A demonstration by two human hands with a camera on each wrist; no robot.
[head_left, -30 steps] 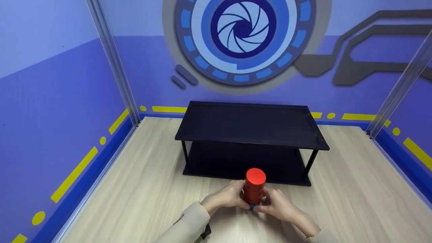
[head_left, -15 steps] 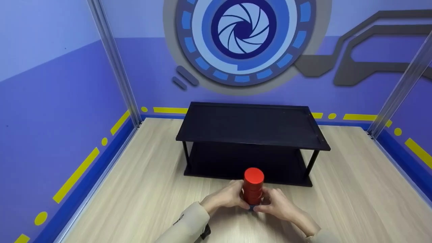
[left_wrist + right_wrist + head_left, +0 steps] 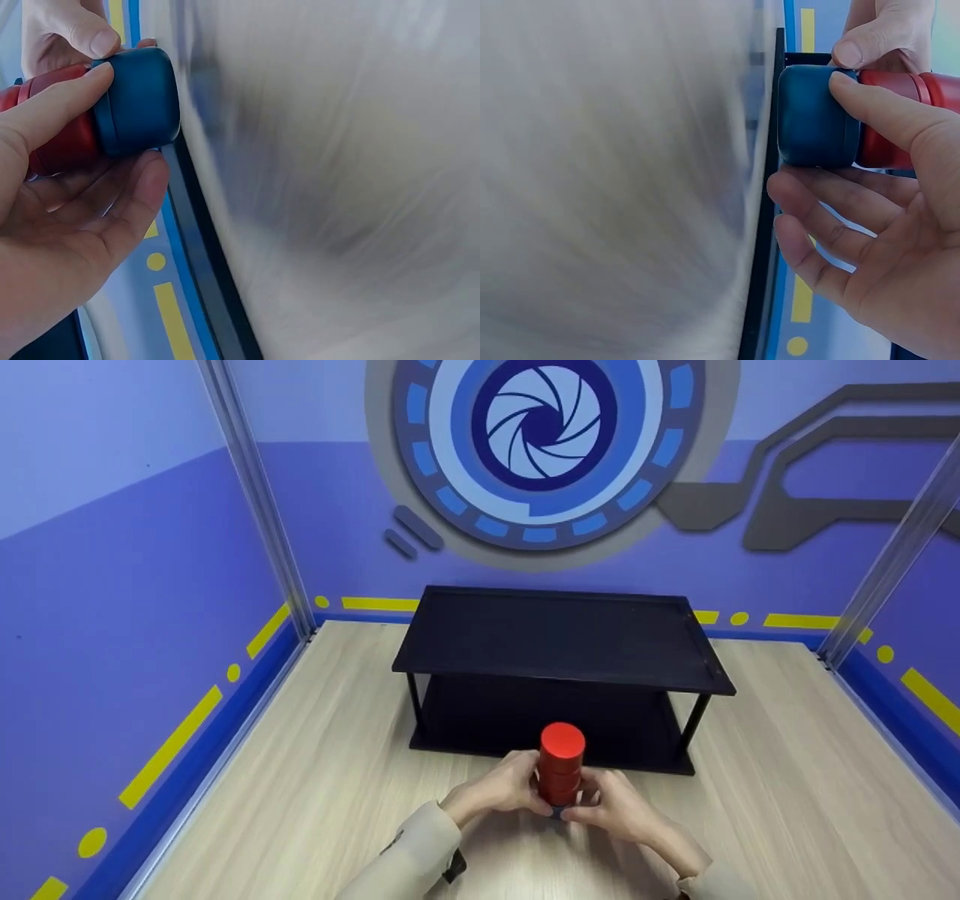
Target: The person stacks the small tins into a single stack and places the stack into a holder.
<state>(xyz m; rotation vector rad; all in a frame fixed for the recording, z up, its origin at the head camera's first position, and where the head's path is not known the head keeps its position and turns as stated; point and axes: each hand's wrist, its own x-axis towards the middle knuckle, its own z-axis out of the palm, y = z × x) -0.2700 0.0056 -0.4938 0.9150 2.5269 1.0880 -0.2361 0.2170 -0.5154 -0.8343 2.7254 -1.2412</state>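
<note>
In the head view, a stack of round red tins (image 3: 561, 765) stands upright on a blue tin (image 3: 139, 101), in front of the black two-tier shelf (image 3: 562, 637). My left hand (image 3: 504, 787) grips the blue tin from the left, thumb on its near side and fingers curled around the far side. From the right, my right hand (image 3: 621, 808) pinches the same blue tin. Both thumbs lie close together on it in the wrist views. Whether the tin's base touches the wooden table (image 3: 300, 810) I cannot tell. Fingers hide part of the red tins.
The shelf's lower tier (image 3: 487, 720) lies just beyond the stack, between thin black posts (image 3: 691, 724). A blue wall with a printed round emblem (image 3: 540, 427) rises behind, and metal corner rails (image 3: 259, 502) frame the table.
Both hands and the stack have moved slightly up in the head view, with a small shift to the left. The grip looks the same.
</note>
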